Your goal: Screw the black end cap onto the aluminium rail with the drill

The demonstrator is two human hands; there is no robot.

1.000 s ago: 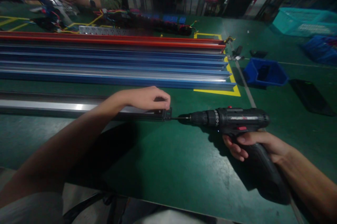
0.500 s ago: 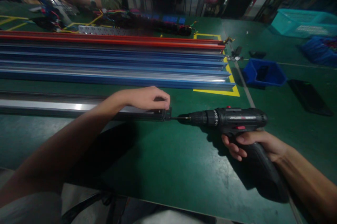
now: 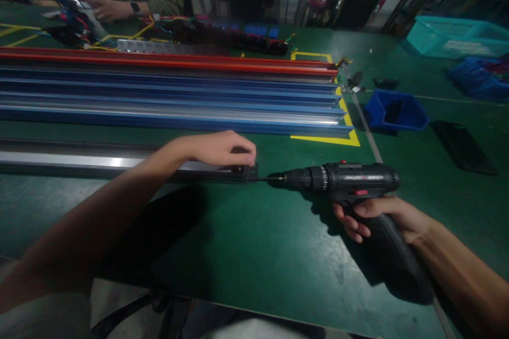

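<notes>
Black rail (image 3: 210, 173), flat on the green table (image 3: 258, 254), its dark end bracket (image 3: 251, 172) directly under your left fingertips; your left hand (image 3: 226, 148), palm down, wrist arched, fingers curled together at the bracket, grip beneath them hidden; your right hand (image 3: 374, 214), wrapped around the handle of the black drill (image 3: 345, 177), thumb along its side, forearm reaching in from the lower right; drill level, its slim bit (image 3: 270, 178) pointing left, tip at the bracket; blue rails (image 3: 178, 105) beyond.

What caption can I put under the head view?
Left hand at the end of a dark rail, right hand holding a power drill, its bit reaching there.
</notes>
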